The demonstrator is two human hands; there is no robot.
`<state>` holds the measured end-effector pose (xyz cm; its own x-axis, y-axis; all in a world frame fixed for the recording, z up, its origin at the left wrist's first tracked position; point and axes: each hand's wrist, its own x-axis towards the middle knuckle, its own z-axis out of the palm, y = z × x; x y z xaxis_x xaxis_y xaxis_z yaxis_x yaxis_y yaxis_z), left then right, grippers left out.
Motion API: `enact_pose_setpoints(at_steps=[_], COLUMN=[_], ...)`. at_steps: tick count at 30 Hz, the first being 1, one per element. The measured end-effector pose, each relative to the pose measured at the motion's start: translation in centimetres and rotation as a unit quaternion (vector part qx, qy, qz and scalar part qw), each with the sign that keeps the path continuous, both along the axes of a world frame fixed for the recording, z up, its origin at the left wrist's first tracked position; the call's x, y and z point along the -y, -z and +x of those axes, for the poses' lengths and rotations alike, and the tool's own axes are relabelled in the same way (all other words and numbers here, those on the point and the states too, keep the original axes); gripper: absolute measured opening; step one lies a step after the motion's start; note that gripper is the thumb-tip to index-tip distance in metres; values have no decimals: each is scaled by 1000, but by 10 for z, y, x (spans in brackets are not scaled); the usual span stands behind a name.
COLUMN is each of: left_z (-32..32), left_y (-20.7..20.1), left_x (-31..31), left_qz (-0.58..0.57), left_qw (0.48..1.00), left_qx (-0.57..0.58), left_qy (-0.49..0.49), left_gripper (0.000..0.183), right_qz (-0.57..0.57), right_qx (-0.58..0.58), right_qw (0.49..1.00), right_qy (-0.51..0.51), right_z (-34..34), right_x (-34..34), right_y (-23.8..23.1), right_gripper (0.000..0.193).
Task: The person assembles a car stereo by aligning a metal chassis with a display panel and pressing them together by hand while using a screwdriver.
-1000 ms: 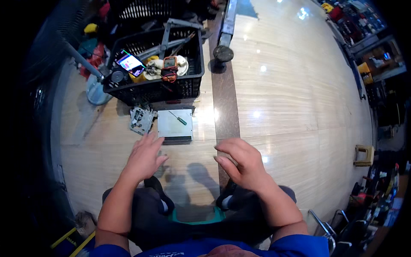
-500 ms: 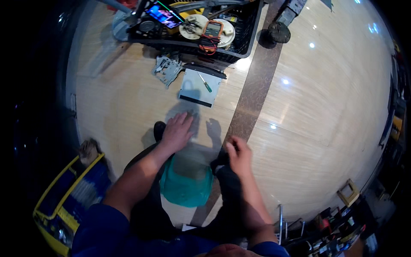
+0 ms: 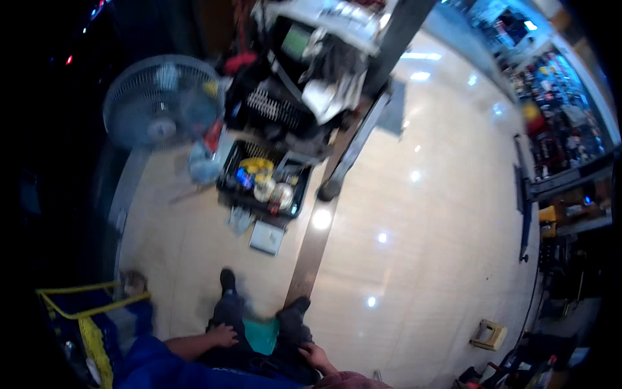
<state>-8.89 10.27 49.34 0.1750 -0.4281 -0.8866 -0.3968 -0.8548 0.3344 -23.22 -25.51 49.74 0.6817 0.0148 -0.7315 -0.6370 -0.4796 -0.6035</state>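
Observation:
My left hand (image 3: 223,336) lies on my left thigh, holding nothing, its fingers loosely out. Across from it, my right hand (image 3: 316,355) rests over my right thigh with the fingers apart; motion smears both somewhat. Between my legs is a teal plastic object (image 3: 261,336), its kind unclear. Beyond my shoes, a flat pale metal panel (image 3: 267,238) lies on the tiled floor beside a grey metal bracket (image 3: 240,220). Behind these stands a black crate (image 3: 295,209) with round white pieces (image 3: 264,189) and a lit phone screen (image 3: 244,177) in it.
A large fan (image 3: 162,107) stands far left, next to a cluttered heap (image 3: 304,71). A metal leg with a dark round foot (image 3: 329,190) crosses the floor strip. To my left is a yellow-framed blue rack (image 3: 103,311); a cream stool (image 3: 488,334) sits at the right.
My view has tilted up and away, so the fan and far shelves now show. Both hands have drawn back from above the floor onto my thighs.

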Motion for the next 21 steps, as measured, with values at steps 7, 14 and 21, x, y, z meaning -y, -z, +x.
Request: enact_pose_setpoints(at_steps=[7,14,21], left_z=[43,119,193], left_y=[-18,-47,-37], left_x=[38,34,-45], left_qz=[-97,-193,-47], left_qw=[994,977,982], left_qx=[-45,-85,131], left_qy=[-17,-34,-130], left_gripper=[58,53,48], right_qz=[-280,-342,-372], right_qx=[88,353,409], right_qw=[931,761,717], right_qy=[216,423,425], right_z=[-20,-9,-14], right_x=[202,231,190], right_y=[-133,-305,-366], right_gripper=[34,23,20])
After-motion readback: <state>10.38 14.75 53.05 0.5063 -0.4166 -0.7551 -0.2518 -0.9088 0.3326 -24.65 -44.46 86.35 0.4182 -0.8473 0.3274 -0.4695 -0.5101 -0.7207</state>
